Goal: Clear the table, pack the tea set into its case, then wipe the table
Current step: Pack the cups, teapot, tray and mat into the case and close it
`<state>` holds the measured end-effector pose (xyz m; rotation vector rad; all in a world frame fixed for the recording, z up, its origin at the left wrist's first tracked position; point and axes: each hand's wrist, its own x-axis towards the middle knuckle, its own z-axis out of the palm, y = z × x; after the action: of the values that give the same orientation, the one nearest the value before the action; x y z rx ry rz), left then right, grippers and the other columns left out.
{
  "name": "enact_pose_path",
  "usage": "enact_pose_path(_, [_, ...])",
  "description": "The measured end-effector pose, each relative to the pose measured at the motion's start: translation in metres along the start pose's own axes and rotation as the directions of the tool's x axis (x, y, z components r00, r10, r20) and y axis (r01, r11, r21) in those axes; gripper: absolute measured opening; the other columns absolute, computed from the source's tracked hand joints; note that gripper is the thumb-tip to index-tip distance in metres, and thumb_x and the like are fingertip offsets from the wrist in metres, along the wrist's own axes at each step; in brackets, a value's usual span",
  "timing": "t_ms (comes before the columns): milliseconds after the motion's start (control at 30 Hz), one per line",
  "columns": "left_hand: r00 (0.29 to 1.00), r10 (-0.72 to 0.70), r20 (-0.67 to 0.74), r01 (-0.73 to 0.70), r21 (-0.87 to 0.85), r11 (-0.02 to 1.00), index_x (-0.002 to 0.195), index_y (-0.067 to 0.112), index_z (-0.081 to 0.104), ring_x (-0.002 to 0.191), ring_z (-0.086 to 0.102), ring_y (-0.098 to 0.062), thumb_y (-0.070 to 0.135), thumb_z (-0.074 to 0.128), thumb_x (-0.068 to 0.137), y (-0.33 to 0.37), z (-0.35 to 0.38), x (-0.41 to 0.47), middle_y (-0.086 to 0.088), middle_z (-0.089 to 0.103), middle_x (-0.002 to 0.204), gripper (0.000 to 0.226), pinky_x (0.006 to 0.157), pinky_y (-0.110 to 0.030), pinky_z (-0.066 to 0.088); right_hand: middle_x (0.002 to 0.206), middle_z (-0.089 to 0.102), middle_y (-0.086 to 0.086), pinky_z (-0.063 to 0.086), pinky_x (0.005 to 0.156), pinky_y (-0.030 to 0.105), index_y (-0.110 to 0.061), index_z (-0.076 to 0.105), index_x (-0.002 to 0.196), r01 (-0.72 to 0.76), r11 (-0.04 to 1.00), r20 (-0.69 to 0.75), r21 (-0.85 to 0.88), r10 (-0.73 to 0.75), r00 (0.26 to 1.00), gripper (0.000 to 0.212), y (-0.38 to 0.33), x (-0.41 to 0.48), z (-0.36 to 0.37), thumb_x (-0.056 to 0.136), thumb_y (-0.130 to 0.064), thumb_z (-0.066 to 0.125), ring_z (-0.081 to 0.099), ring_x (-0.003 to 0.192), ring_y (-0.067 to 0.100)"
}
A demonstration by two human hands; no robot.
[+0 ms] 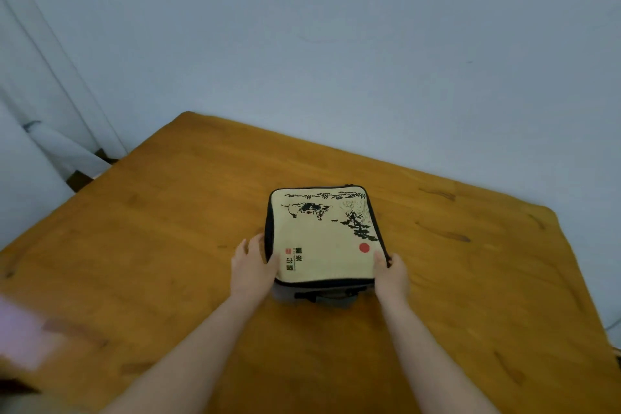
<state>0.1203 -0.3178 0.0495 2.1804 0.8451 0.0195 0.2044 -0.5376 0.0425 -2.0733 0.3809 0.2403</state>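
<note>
Case, soft-sided and probably heavy with fragile contents, is held at both near corners by left hand and right hand, each grip closed on it.

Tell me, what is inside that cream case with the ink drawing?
Nothing inside shows: the case is closed, so its contents are hidden. Only its cream lid with a red dot is visible, the left hand and right hand gripping its near corners.
</note>
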Motion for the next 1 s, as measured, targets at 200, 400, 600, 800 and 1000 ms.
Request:
enact_pose_path(200, [0.974,-0.154,0.166,0.211,-0.414,0.886,0.117,0.019,0.031,0.103,0.058,-0.02,0.022,0.061,0.093,0.002,0.008,-0.02,-0.005,0.054,0.12,0.039,0.078,-0.035,0.055,0.093,0.058,0.009,0.035,0.062,0.034,-0.007,0.049,0.101,-0.031,1.0,-0.05,-0.002,0.03,0.998,0.014,-0.006,-0.004,-0.006,0.103,-0.018,0.041,0.051,0.077,0.025])
enact_pose_path(400, [0.902,-0.291,0.319,0.423,-0.521,0.742,0.115,0.01,0.04,0.099,0.059,-0.026,0.011,0.058,0.093,0.016,0.005,-0.013,-0.009,0.056,0.107,0.028,0.066,-0.038,0.058,0.091,0.055,0.01,0.034,0.068,0.035,-0.005,0.049,0.097,-0.061,0.998,-0.15,0.012,0.062,0.987,0.012,0.001,-0.012,-0.013,0.102,-0.013,0.042,0.049,0.082,0.027])
enact_pose_path(600, [0.889,-0.223,0.4,0.425,-0.537,0.729,0.115,0.01,0.041,0.102,0.059,-0.028,0.007,0.047,0.098,0.031,-0.018,0.013,-0.009,0.056,0.103,0.018,0.073,-0.044,0.059,0.092,0.054,0.012,0.036,0.071,0.036,-0.007,0.049,0.096,-0.07,0.997,-0.274,0.013,0.071,0.959,0.011,-0.015,-0.023,-0.007,0.102,-0.013,0.043,0.05,0.084,0.029])
enact_pose_path(800, [0.898,-0.1,0.429,0.354,-0.569,0.742,0.115,0.013,0.041,0.11,0.056,-0.029,0.008,0.051,0.097,0.037,-0.073,0.067,-0.009,0.053,0.113,0.022,0.07,-0.04,0.06,0.089,0.059,0.005,0.05,0.081,0.051,-0.015,0.051,0.094,-0.023,0.997,-0.37,0.08,0.051,0.928,0.015,-0.069,-0.022,0.029,0.102,-0.023,0.042,0.059,0.086,0.032])
enact_pose_path(1000, [0.913,-0.012,0.407,0.295,-0.642,0.707,0.114,0.012,0.043,0.099,0.058,-0.023,-0.001,0.06,0.089,0.028,-0.144,0.156,-0.006,0.054,0.102,0.033,0.07,-0.037,0.059,0.088,0.058,0.003,0.055,0.077,0.057,-0.017,0.049,0.091,0.038,0.986,-0.316,0.162,0.015,0.949,0.015,-0.14,-0.008,0.106,0.103,-0.021,0.04,0.061,0.085,0.03])
